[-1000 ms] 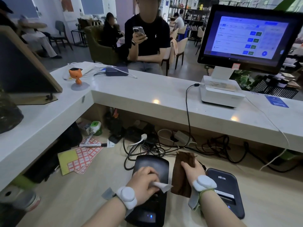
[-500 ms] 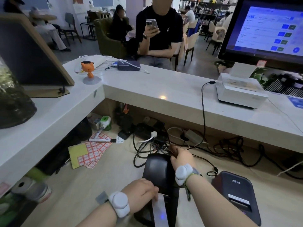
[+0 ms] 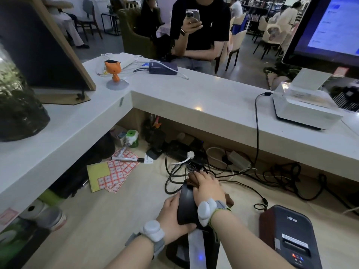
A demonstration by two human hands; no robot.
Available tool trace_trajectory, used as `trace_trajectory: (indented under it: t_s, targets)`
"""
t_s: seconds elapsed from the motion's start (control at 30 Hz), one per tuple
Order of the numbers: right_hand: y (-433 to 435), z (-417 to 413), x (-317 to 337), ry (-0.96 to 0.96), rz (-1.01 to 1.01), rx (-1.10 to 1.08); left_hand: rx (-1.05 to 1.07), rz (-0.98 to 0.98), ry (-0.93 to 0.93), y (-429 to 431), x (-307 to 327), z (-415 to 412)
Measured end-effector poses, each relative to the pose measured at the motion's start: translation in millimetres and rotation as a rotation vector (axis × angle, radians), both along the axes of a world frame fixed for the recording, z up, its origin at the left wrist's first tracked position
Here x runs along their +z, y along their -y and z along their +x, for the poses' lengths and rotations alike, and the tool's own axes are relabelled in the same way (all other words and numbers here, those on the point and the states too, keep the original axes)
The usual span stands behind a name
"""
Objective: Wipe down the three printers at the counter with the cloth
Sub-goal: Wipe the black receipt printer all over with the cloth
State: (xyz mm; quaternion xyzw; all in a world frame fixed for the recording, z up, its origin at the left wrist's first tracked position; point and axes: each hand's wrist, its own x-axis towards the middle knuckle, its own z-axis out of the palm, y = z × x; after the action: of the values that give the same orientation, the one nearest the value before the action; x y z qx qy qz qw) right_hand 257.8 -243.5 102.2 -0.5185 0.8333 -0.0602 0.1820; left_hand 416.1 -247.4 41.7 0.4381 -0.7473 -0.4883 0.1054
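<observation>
Up at the printer's (image 3: 186, 207) far end, the right hand (image 3: 207, 189) pressed the cloth (image 3: 191, 180) flat-fingered; the left hand (image 3: 173, 220) gripped its side.

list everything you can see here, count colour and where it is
middle printer: one, black, lower desk, centre
right printer: one, black, lower desk, right
white printer: one, white, upper counter, right
cloth: one, brown, on middle printer's far end
monitor: one, black, upper right
cat figurine: one, orange, upper counter corner
sticker sheets: several, red and yellow, lower desk left
cables: many, mostly black, under upper counter
person with phone: one, black shirt, beyond counter
left hand: one, white wristband, grips middle printer's side
right hand: one, white wristband, presses cloth
</observation>
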Motion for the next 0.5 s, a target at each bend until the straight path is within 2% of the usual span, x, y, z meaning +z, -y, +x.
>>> trace_trajectory:
  t_s: [0.13,0.3,0.4,0.5]
  targets:
    - [10.2,16.7,-3.9,-0.059,0.004,0.194,0.014,0.095,-0.118,0.6,-4.7,-7.7]
    - [16.1,27.5,-7.7,-0.098,0.006,0.459,0.088,0.149,-0.079,-3.6,-16.2,-11.5]
    - [12.6,17.5,-8.2,-0.106,-0.014,0.447,0.166,0.196,-0.159,-7.1,-17.7,-13.3]
    - [3.8,3.3,-9.6,-0.116,-0.032,0.323,0.192,0.2,-0.268,-9.8,-19.2,-14.4]
